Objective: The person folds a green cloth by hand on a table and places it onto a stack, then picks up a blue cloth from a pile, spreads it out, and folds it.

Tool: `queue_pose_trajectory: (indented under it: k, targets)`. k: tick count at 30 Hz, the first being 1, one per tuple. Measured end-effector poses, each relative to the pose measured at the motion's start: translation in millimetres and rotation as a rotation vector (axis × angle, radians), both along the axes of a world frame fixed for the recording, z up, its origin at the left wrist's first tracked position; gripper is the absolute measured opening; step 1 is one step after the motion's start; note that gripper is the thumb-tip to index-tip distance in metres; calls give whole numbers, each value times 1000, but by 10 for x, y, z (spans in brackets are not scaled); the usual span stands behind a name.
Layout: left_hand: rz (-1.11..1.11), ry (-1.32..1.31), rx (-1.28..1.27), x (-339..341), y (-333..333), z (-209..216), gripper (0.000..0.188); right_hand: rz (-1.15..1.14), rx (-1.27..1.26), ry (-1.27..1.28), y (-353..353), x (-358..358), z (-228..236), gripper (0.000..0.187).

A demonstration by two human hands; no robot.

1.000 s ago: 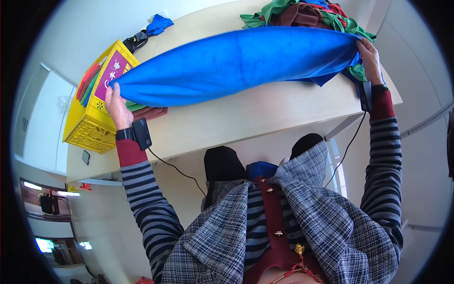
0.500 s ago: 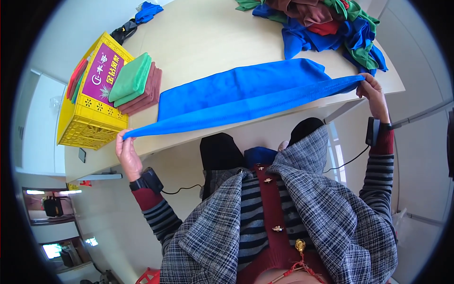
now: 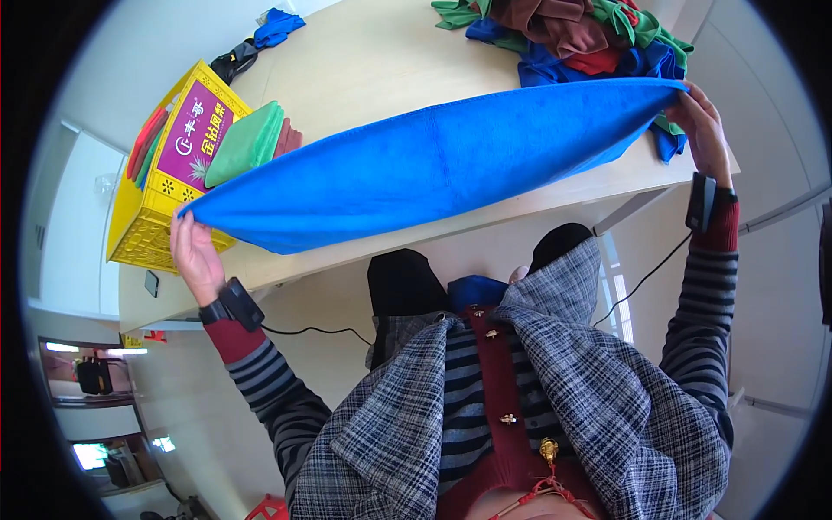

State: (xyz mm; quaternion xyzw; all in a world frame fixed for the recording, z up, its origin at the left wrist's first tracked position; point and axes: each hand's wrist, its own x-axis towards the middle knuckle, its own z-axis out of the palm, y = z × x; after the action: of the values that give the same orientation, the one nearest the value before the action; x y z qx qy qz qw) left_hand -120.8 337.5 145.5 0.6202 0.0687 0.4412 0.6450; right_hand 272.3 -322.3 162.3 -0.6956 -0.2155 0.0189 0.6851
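Note:
A long blue towel (image 3: 433,169) is stretched between my two hands over the near side of the table. My left hand (image 3: 198,256) pinches its left corner, close in front of the yellow crate. My right hand (image 3: 704,130) grips the opposite corner at the right, beside the heap of cloths. The upper edge of the towel is pulled taut, and its lower part sags in a curve towards the table's front edge. A faint crease runs down its middle. Folded green cloths (image 3: 247,143) and brown cloths (image 3: 289,137) stand partly hidden behind it.
A yellow crate (image 3: 139,234) with a purple label stands at the left, with folded cloths inside. Loose blue, green, brown and red cloths (image 3: 563,35) lie heaped at the far right of the pale table (image 3: 373,61). A black strap (image 3: 234,62) lies at the far left.
Both hands have raised their corners away from me and moved slightly farther apart. The towel, partly lying on the table before, is now lifted and covers most of the brown stack.

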Motion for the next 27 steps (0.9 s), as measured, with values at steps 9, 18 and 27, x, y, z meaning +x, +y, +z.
queue_pose_trajectory:
  k: [9,18,27]
  targets:
    - [94,-64,-83,347,3,237,24,-73,-93,-164,-87,229,117,30]
    - [88,-118,-149,39,27,428,39,-79,-5,-291,-123,164,353,35]
    - [25,10,-242,411,314,32,31,17,-151,-48,255,547,28,33]
